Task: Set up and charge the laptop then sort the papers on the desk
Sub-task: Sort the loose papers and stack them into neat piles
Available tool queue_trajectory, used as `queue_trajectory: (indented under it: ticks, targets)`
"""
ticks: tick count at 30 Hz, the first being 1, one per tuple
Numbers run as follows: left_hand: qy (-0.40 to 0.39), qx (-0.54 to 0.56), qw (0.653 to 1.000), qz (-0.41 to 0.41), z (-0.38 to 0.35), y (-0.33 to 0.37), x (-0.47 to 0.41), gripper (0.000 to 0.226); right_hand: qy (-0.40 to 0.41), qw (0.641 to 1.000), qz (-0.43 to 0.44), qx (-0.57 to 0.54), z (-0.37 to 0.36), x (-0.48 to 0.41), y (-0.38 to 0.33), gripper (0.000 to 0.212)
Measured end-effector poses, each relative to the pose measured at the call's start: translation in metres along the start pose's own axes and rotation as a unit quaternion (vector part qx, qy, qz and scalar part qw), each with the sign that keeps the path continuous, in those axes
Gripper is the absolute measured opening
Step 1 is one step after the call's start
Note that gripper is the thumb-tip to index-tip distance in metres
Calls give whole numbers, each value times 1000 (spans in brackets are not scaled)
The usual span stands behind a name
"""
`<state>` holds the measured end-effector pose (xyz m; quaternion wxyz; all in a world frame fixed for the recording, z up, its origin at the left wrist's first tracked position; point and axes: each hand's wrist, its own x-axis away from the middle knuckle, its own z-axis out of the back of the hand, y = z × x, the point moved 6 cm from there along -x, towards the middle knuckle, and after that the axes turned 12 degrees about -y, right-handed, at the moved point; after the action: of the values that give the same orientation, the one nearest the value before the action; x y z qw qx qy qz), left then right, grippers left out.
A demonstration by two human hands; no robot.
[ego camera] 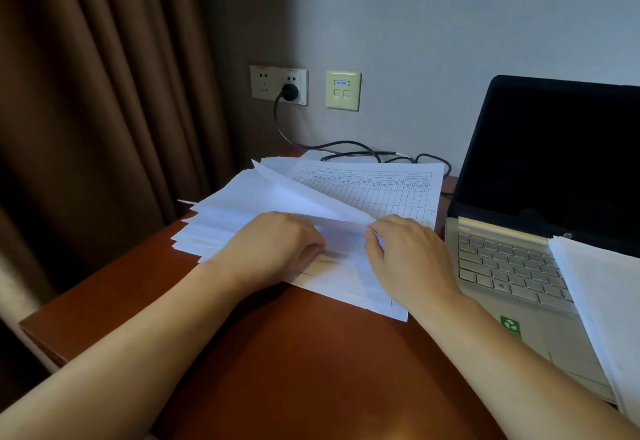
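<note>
Paper pile [225, 221]: on desk [294, 353], left of open laptop [512, 266]. Left hand [277, 249]: fingers curled, tips tucked among the pile's sheets. Right hand [412, 259]: fingers pinch top sheet [311, 197], near corner lifted off the pile.

You get dim, soft light; the papers [242, 204] glow brightest, the curtain [86, 93] left of them sinks dark, edges bow.
</note>
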<state>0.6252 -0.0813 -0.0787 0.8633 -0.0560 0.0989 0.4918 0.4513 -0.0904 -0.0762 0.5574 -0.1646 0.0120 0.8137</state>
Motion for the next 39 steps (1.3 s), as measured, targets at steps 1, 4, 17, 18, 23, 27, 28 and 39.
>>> queue_trajectory:
  ticks: [1, 4, 17, 18, 23, 27, 28, 39]
  targets:
    - [24, -6, 1000, 7, 3, -2, 0, 25, -6, 1000, 18, -3, 0, 0, -3, 30]
    - [84, -15, 996, 23, 11, -7, 1, 30, -22, 997, 76, -13, 0, 3, -14, 33]
    - [-51, 37, 998, 15, 0, 0, 2, 47, 27, 997, -56, 49, 12, 4, -1, 25]
    - [-90, 37, 995, 30, -4, -3, 2, 51, 42, 997, -54, 40, 12, 4, 0, 26]
    - [-129, -12, 991, 39, -7, 1, 0, 50, 42, 997, -63, 4, 9, 3, 7, 27]
    - [-91, -13, 994, 61, -6, -1, 1, 39, 39, 997, -61, -13, 6, 1, 10, 28]
    - [-84, -8, 994, 64, -5, 0, 2, 35, 37, 997, -62, -18, 6, 1, 10, 29]
    - [-60, 17, 997, 44, -3, -3, 1, 29, 23, 992, -67, -108, 6, -2, 16, 38]
